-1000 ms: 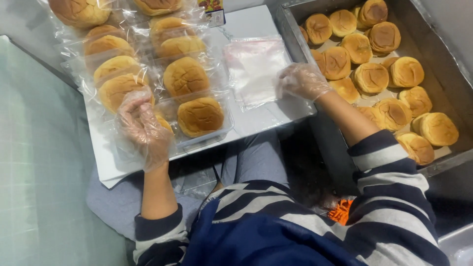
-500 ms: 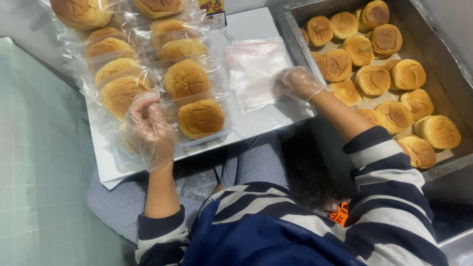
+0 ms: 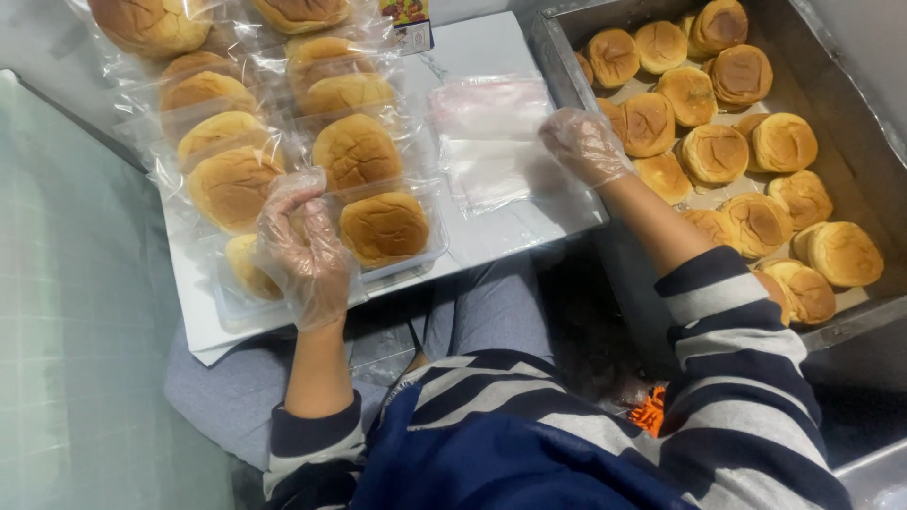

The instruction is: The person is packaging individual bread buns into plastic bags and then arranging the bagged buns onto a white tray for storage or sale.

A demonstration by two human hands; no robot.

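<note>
1. The stack of clear plastic bags [image 3: 491, 142] lies flat and crinkled on the white board [image 3: 203, 321], near the board's right edge, between the bagged buns [image 3: 354, 156] and the metal tray [image 3: 850, 123] of bare golden buns [image 3: 713, 151].
2. The right hand [image 3: 584, 144], in a thin clear glove, rests curled on the stack's right side, fingers pinching at the top bag.
3. The left hand [image 3: 302, 247], gloved too, lies loosely spread over a bagged bun [image 3: 248, 269] at the board's near edge.
4. Bare board shows only around the stack.
</note>
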